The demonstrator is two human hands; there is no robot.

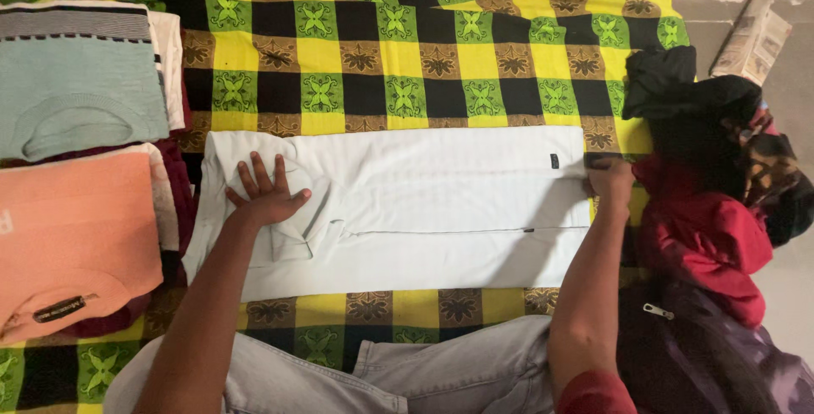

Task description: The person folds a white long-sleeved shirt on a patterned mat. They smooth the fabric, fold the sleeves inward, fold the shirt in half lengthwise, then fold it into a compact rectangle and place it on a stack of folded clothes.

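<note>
A white collared shirt lies folded lengthwise on a checked yellow, green and black blanket, collar to the left. My left hand rests flat with fingers spread on the collar end. My right hand pinches the shirt's hem at the right end, fingers closed on the fabric edge.
Folded tops are stacked at the left: a light blue one and an orange one. A heap of red and black clothes lies at the right, with a purple bag below. A newspaper bundle sits top right.
</note>
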